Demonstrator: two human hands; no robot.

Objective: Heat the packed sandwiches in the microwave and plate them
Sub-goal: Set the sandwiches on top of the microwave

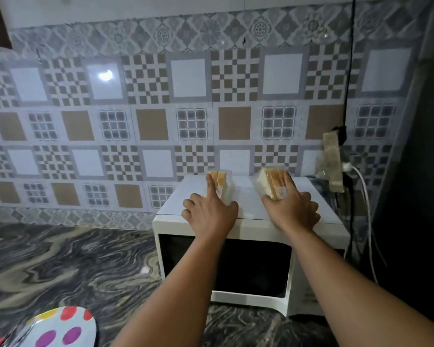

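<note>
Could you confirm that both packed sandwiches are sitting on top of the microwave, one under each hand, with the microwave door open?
Not quite: the head view shows the microwave door shut. The rest holds: both packed sandwiches sit on top of the microwave, the left hand on one and the right hand on the other.

The microwave (pixel 248 196) is white with a black door window. Each packed sandwich (pixel 221 182) shows pale white bread edged golden-orange under clear wrap. The bench (pixel 60 266) swirls in grey, black and cream veins. The plate (pixel 58 326) is white with polka dots — red, yellow, purple. Wall tiles (pixel 161 108) carry grey, tan and white checks.
</note>
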